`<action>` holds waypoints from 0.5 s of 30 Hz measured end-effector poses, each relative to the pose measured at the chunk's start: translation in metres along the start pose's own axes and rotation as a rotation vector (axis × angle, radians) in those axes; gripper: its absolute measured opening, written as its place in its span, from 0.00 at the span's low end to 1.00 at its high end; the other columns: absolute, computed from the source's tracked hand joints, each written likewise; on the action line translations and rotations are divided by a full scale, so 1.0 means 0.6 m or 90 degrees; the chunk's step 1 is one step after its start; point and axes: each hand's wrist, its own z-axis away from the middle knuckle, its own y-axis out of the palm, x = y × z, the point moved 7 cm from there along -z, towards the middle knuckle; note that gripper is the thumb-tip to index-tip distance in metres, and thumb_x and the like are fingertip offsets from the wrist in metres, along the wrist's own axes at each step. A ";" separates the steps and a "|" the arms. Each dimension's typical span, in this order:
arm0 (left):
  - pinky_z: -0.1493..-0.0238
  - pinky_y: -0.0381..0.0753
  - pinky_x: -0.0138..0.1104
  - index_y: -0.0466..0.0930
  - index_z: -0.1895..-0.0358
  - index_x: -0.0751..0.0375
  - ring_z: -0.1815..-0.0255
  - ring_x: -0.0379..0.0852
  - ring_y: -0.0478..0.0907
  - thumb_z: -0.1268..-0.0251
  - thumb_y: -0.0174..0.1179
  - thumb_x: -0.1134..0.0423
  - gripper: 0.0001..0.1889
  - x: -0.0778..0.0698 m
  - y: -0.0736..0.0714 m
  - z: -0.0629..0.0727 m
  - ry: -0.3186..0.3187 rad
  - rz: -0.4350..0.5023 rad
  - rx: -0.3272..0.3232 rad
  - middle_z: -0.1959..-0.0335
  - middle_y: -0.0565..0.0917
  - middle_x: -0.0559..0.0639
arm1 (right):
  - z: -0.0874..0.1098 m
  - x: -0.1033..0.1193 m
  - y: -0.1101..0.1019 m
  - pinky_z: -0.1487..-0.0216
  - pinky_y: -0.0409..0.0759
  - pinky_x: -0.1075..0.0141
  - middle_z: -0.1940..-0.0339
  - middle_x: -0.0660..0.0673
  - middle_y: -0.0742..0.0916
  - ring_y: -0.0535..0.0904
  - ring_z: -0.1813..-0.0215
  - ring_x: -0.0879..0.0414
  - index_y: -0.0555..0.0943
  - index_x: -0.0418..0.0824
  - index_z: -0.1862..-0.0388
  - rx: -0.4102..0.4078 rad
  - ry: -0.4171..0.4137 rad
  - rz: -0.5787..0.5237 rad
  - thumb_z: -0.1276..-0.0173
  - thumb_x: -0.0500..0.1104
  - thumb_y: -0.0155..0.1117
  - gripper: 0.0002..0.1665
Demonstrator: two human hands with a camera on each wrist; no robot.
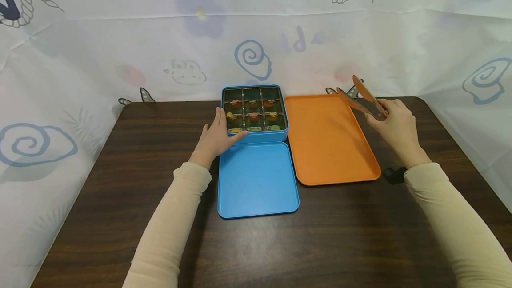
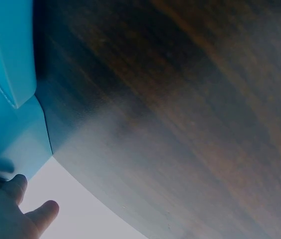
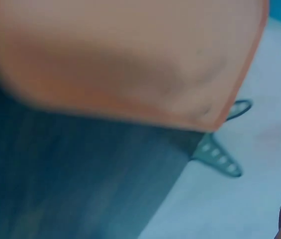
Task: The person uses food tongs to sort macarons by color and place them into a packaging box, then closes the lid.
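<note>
A blue tin box (image 1: 261, 136) stands near the table's back edge, split into several compartments with small coloured pieces in some of them. Its shallow blue lid (image 1: 258, 181) lies flat right in front of it. My left hand (image 1: 217, 138) rests against the box's left side, fingers extended and thumb along the front rim. Orange tongs (image 1: 366, 90) are held in my right hand (image 1: 398, 126), above the right edge of an orange tray (image 1: 334, 141). The tongs' two arms are spread and point up and left, with nothing seen between them.
The dark wooden table (image 1: 132, 217) carries the box and tray side by side. Behind it hangs a white printed cloth (image 1: 132, 48). A small black object (image 1: 394, 175) shows by the right cuff.
</note>
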 end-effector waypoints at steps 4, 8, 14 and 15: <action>0.23 0.38 0.57 0.22 0.25 0.62 0.25 0.62 0.55 0.40 0.42 0.25 0.58 0.000 0.001 0.000 0.000 0.001 -0.001 0.22 0.26 0.57 | 0.010 -0.045 0.000 0.55 0.70 0.37 0.56 0.26 0.77 0.78 0.58 0.32 0.75 0.27 0.42 0.018 0.041 0.023 0.36 0.44 0.63 0.28; 0.23 0.38 0.57 0.22 0.25 0.62 0.24 0.61 0.54 0.40 0.42 0.25 0.58 0.003 0.003 -0.001 -0.002 0.006 0.001 0.22 0.26 0.57 | 0.021 -0.088 0.003 0.56 0.70 0.36 0.56 0.25 0.78 0.76 0.58 0.30 0.75 0.26 0.44 0.031 0.070 0.055 0.36 0.44 0.62 0.27; 0.23 0.38 0.57 0.22 0.25 0.62 0.24 0.62 0.54 0.40 0.41 0.24 0.58 0.004 0.005 -0.003 0.000 0.006 0.001 0.22 0.26 0.56 | 0.039 -0.146 0.012 0.57 0.70 0.35 0.53 0.22 0.76 0.73 0.56 0.27 0.72 0.21 0.43 0.064 0.115 0.098 0.34 0.45 0.61 0.31; 0.23 0.38 0.57 0.21 0.25 0.61 0.24 0.62 0.54 0.40 0.41 0.24 0.58 0.004 0.005 -0.004 0.000 0.005 0.001 0.22 0.26 0.56 | 0.042 -0.154 0.014 0.55 0.70 0.35 0.52 0.22 0.76 0.73 0.54 0.27 0.72 0.21 0.43 0.068 0.121 0.101 0.34 0.45 0.60 0.31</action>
